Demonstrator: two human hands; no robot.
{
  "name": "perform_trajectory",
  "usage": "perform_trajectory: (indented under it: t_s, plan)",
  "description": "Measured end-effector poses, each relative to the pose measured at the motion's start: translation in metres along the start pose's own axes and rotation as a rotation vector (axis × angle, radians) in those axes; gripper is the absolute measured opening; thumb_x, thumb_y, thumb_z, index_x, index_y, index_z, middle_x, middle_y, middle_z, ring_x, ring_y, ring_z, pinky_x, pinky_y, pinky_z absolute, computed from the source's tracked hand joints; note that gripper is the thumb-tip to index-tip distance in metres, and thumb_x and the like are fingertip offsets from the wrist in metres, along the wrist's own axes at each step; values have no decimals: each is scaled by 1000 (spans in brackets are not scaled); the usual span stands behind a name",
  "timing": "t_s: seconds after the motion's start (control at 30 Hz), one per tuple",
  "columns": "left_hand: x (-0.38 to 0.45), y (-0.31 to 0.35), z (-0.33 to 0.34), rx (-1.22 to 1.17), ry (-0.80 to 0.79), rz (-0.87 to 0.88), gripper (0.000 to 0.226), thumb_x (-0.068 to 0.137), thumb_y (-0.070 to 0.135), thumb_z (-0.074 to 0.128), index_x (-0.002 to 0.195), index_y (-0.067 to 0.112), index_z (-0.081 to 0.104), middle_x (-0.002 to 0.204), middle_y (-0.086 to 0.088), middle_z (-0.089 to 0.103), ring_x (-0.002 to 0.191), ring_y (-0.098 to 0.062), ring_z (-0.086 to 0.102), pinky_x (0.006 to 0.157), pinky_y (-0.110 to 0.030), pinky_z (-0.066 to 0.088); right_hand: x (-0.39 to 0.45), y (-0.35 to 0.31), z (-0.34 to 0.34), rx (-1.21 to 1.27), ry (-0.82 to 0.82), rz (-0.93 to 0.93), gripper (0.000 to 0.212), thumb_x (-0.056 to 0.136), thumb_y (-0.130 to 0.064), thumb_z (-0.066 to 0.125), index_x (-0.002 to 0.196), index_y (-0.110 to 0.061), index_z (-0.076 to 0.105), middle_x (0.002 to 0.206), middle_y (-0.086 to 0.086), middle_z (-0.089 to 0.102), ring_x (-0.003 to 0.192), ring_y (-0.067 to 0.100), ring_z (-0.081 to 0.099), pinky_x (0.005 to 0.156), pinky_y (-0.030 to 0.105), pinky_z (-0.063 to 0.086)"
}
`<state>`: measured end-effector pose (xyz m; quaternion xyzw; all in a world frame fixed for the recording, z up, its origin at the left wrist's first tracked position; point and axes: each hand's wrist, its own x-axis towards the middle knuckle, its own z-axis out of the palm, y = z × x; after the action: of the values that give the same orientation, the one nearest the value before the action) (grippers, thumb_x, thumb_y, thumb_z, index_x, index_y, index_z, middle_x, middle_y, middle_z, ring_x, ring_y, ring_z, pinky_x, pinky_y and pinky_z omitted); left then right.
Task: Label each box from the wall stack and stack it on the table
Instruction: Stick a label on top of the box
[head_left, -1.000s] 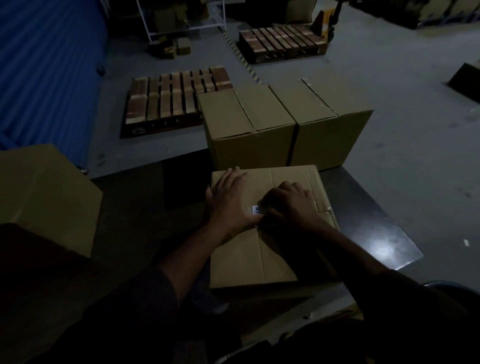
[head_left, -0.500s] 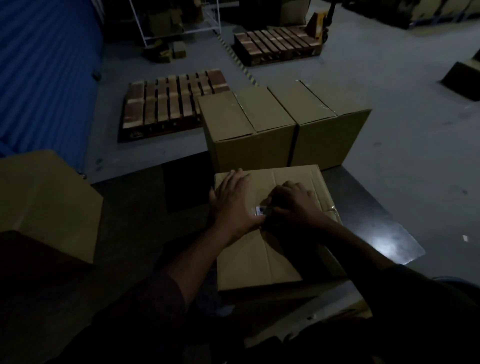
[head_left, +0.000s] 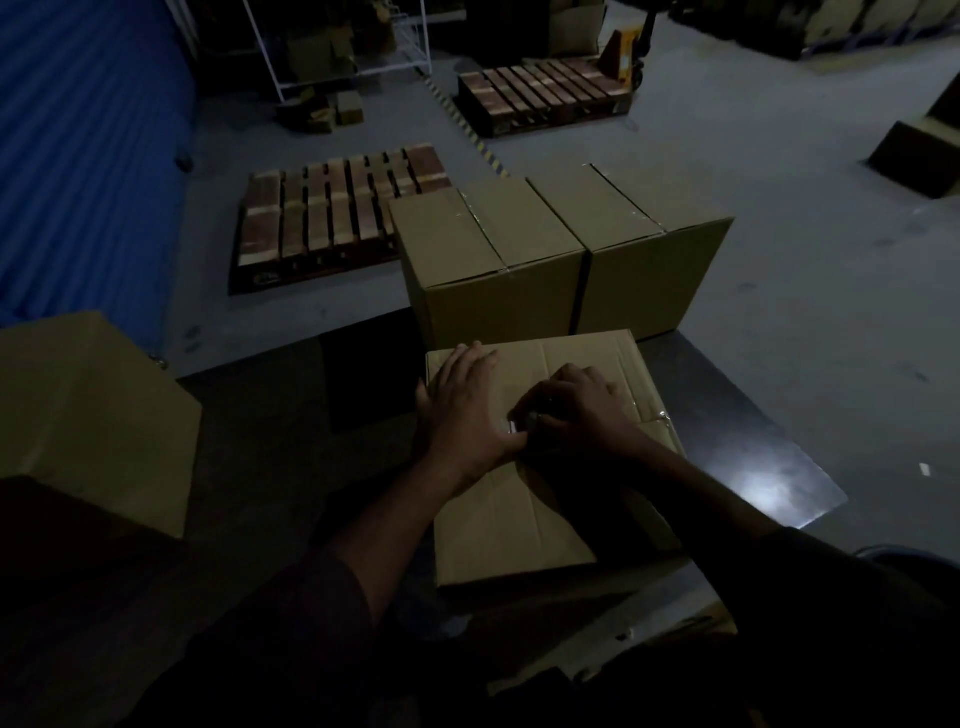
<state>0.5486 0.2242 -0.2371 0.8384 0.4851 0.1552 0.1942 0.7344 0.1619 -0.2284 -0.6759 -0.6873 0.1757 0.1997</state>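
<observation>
Dim scene. Box (head_left: 514, 525) lies flat on dark table (head_left: 737, 441), lower centre. Left hand (head_left: 462, 410) rests flat on box top, fingers straight. Right hand (head_left: 582, 410) curled over small white label (head_left: 511, 427) at centre seam; label mostly hidden. Two taped boxes (head_left: 561, 260) side by side behind. Pallet (head_left: 332, 218) upper left; another box (head_left: 88, 415) at left edge.

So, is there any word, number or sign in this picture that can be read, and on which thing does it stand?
None can be read.
Small white label on the top of the front box, between the hands: print too small and dark to read.
Mark on the front edge of the near pallet: blurred, not readable.
Yellow pallet jack: no legible text.
</observation>
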Motion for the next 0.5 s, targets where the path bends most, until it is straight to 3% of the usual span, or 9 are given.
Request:
perform_trajectory:
  t_s: [0.17, 0.33, 0.4, 0.47, 0.5]
  plan:
    - [0, -2, 1, -35, 4, 3, 110, 73, 76, 70, 164, 31, 27, 175, 5, 14, 161, -13, 5, 126, -62, 10, 2, 10, -6, 96, 14, 18, 21, 91, -33, 66, 112, -34, 67, 111, -5, 50, 110, 21, 44, 91, 40, 41]
    - [-2, -1, 3, -31, 0, -14, 115, 72, 77, 77, 164, 31, 25, 176, 7, 10, 161, -11, 1, 127, -62, 10, -5, 23, -2, -42, 11, -8, 46, 81, -63, 40, 111, -42, 68, 114, -6, 56, 109, 17, 42, 83, 32, 31]
    - [-3, 0, 2, -25, 9, -9, 114, 73, 75, 78, 164, 30, 25, 176, 7, 11, 161, -11, 2, 126, -62, 12, -4, 25, -2, -18, 24, 13, 29, 85, -57, 48, 102, -43, 67, 111, -6, 57, 109, 18, 44, 83, 31, 31]
    - [-3, 0, 1, -24, 19, -4, 114, 72, 74, 79, 163, 30, 28, 175, 7, 13, 161, -11, 4, 126, -61, 13, -1, 24, -7, 89, 50, 54, 4, 90, -39, 59, 93, -38, 62, 107, -3, 56, 108, 22, 48, 83, 31, 31]
    - [-3, 0, 1, -31, 20, -5, 115, 71, 76, 79, 163, 30, 28, 175, 7, 13, 161, -12, 4, 126, -61, 13, -1, 26, -8, 102, 61, 61, 4, 90, -37, 59, 93, -37, 62, 106, -2, 56, 107, 23, 48, 82, 31, 31]
